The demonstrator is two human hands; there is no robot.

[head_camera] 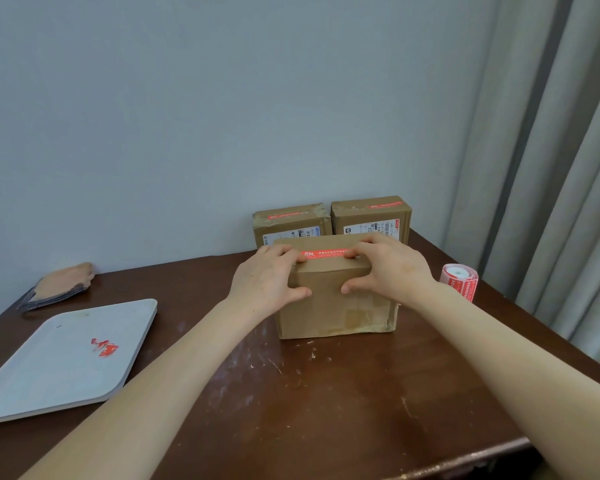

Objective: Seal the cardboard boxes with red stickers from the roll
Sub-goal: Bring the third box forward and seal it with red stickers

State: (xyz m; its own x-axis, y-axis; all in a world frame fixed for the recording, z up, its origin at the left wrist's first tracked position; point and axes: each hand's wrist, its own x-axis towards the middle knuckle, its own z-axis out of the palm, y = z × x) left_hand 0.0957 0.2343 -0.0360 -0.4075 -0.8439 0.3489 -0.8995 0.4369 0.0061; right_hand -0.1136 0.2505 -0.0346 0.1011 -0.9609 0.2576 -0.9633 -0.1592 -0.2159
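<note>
A brown cardboard box [333,306] stands in the middle of the dark wooden table. A red sticker [326,253] lies across its top near the front edge. My left hand [267,278] grips the box's upper left corner, fingers on the sticker's left end and thumb on the front face. My right hand [388,265] grips the upper right corner the same way, fingers on the sticker's right end. The roll of red stickers [459,280] stands on the table to the right of the box.
Two more cardboard boxes [291,223] [371,214] with red stickers on top stand behind against the wall. A white tray [32,382] holding red scraps [104,347] lies at the left. A folded cloth [61,284] sits far left. A curtain [551,168] hangs at the right.
</note>
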